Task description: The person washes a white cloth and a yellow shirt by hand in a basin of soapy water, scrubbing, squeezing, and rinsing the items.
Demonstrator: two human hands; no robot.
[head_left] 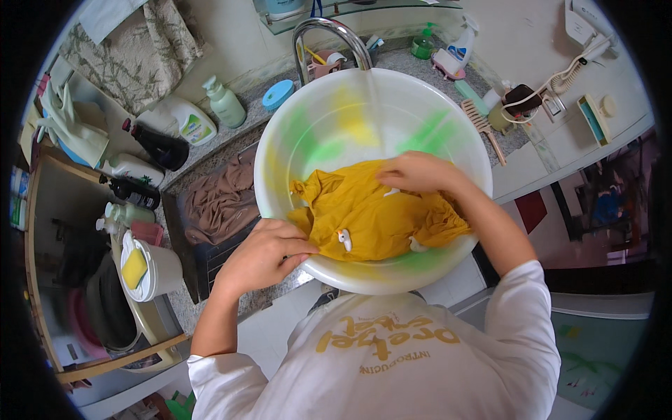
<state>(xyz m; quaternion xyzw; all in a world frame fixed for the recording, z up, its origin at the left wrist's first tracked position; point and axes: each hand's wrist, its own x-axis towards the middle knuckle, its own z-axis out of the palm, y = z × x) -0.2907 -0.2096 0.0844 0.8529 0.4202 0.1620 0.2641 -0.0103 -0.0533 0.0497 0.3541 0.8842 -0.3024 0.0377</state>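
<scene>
A mustard-yellow garment (367, 210) with small white figures on it lies spread in the near half of a large white plastic basin (325, 142) with green and yellow patches. At the basin's near left rim, my left hand (270, 252) pinches the garment's edge between thumb and fingers. My right hand (415, 172) rests on the garment's far part, fingers curled down onto the cloth; whether it grips any cloth cannot be told. A chrome faucet (331, 26) arches over the basin's far rim, and a thin stream of water seems to fall from it.
Brown wet cloth (223, 202) lies in the dark sink at left. Pump bottles (224, 102), a dark bottle (157, 147) and a white bucket (163, 268) with a yellow sponge line the left counter. A wooden hairbrush (484, 128), green soap bottle (422, 44) and spray bottle (459, 50) stand or lie behind the basin at right.
</scene>
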